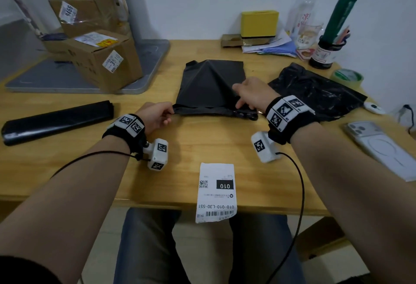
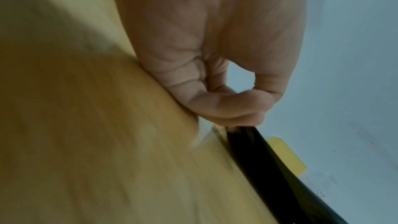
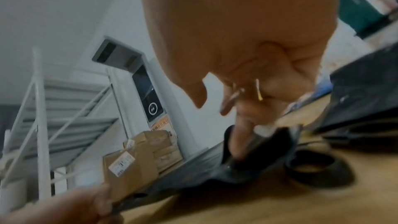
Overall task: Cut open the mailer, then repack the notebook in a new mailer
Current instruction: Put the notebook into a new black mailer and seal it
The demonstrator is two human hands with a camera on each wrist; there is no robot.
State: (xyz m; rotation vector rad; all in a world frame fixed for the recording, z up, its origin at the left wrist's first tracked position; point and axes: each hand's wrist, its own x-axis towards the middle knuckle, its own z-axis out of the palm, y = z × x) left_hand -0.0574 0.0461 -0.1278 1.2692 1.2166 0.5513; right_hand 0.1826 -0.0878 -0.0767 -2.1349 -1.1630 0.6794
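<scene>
A smooth black new mailer lies flat at the table's middle, with its upper layer tented up. My left hand pinches its near left corner. My right hand holds the near right end of the mouth, where a finger reaches down into the black plastic. Whether the mailer holds the notebook is hidden; no notebook shows. The crumpled old mailer lies to the right. Black scissors rest under my right hand, their handle loop on the wood.
A roll of black mailers lies at the left, and cardboard boxes are stacked behind it. A shipping label overhangs the front edge. A phone, green tape, a pen jar and a yellow box sit to the right and back.
</scene>
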